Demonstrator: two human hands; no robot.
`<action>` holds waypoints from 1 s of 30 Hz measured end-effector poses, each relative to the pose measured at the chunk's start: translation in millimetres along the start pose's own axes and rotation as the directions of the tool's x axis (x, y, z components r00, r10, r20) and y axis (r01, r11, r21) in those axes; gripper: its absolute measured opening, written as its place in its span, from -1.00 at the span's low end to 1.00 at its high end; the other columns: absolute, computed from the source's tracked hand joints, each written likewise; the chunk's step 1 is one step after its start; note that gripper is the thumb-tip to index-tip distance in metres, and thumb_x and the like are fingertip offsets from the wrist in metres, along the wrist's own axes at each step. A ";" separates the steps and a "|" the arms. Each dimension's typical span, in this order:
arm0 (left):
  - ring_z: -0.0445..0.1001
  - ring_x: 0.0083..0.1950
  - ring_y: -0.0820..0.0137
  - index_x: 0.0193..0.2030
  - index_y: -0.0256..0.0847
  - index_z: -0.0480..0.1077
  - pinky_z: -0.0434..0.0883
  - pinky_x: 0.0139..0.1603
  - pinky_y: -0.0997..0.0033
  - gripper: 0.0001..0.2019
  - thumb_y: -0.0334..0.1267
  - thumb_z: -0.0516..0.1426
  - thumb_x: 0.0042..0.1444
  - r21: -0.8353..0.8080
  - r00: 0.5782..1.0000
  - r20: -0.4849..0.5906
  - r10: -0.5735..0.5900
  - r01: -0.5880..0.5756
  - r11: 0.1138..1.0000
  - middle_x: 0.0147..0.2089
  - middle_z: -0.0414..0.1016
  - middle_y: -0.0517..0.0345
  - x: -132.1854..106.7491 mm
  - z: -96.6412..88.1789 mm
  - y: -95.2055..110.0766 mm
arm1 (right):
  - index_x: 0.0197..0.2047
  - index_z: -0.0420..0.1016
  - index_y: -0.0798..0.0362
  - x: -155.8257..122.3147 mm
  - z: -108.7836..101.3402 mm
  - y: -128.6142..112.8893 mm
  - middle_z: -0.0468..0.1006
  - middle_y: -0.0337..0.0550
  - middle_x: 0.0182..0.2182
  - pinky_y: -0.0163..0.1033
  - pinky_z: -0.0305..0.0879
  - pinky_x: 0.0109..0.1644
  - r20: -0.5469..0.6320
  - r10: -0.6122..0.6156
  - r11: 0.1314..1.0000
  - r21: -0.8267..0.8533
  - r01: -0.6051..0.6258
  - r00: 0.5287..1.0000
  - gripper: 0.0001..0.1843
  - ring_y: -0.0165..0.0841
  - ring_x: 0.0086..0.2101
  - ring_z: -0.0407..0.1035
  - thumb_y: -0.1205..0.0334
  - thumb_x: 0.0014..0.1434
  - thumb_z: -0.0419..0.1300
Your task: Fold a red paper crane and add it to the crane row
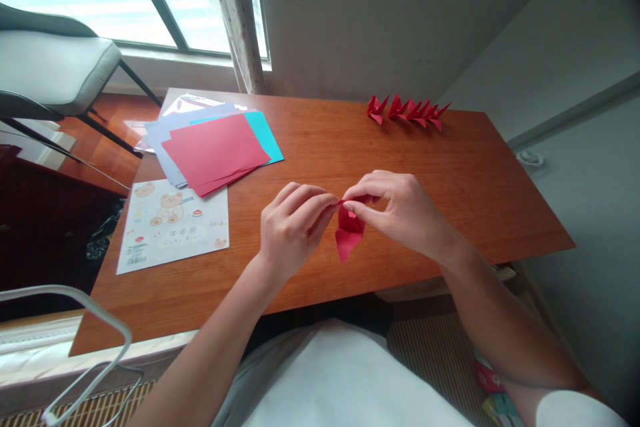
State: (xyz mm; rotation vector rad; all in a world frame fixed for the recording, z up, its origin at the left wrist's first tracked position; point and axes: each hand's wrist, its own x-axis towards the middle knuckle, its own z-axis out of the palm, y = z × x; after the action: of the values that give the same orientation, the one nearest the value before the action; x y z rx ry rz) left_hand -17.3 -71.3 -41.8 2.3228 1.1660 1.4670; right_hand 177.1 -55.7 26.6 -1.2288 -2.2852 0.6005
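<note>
Between my hands, above the wooden table [310, 140], is a red folded-paper figure [350, 235], with a pointed flap hanging down. My left hand [296, 221] pinches its upper left tip between thumb and fingers. From the other side, my right hand [395, 205] grips the upper part close by, so the two sets of fingertips almost meet. The fingers hide part of the folds. At the back right of the table stands a row of several red paper cranes [413, 111].
A pile of red paper sheets [217, 150] lies over pale blue and turquoise paper [267, 137] at the back left. In front of it is a bear-print sheet [175, 223]. A chair [55, 67] stands beyond the left edge, and a white metal frame [107, 323] is at the lower left.
</note>
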 end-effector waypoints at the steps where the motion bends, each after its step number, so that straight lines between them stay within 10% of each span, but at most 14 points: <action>1: 0.50 -0.25 0.37 -0.19 -0.14 0.50 0.45 -0.17 0.34 -0.92 -0.39 0.23 0.21 0.000 1.000 0.002 -0.003 0.003 1.000 -0.23 0.62 0.13 0.4 -0.1 0.4 | -0.30 0.63 0.05 0.2 0.2 0.1 0.64 -0.21 -0.39 -0.25 0.30 -0.22 0.001 0.001 1.000 -0.005 -0.001 1.000 -0.94 -0.36 -0.36 0.43 0.37 0.19 0.32; 30: 0.39 -0.45 0.49 -0.31 -0.20 0.51 0.28 -0.48 0.48 -0.98 -0.33 0.26 0.14 -0.357 0.875 0.148 -0.461 0.482 0.800 -0.42 0.55 0.20 3.2 1.8 9.9 | -0.34 0.59 0.05 3.4 1.6 -2.1 0.61 -0.19 -0.42 -0.22 0.27 -0.22 0.031 0.023 0.999 -0.023 -0.022 0.999 -0.93 -0.33 -0.36 0.42 0.36 0.18 0.29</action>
State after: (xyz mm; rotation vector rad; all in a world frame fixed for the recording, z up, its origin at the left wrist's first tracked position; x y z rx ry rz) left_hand -9.9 -75.4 -35.5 1.6432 1.1983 1.2913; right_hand 173.1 -54.1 27.2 -1.2663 -2.3131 0.6074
